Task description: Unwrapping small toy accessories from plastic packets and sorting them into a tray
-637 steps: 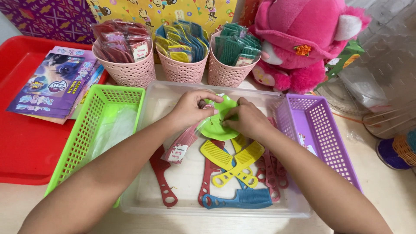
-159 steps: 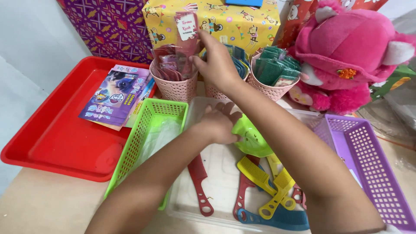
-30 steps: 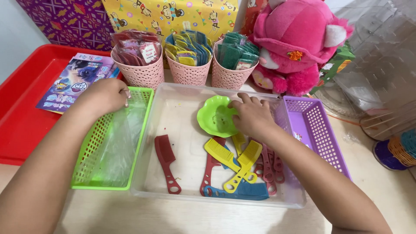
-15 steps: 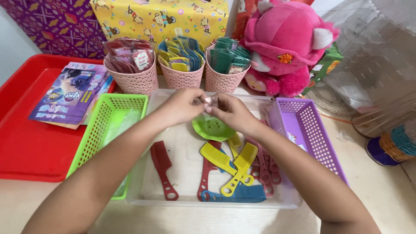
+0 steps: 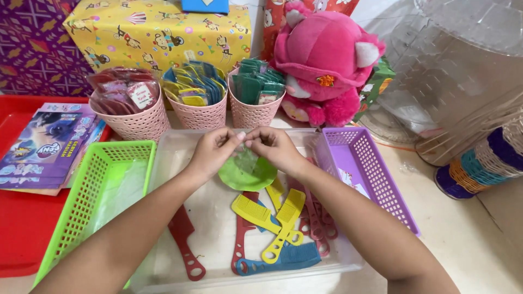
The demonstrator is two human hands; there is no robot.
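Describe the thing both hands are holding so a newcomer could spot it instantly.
Find the clear tray between the green basket and the purple basket. Over its far end, the left hand and right hand pinch a green round piece, unlike the long combs below.

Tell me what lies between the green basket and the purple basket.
In the head view, the clear tray sits between green basket and purple basket, holding loose combs and the green round piece both hands grip.
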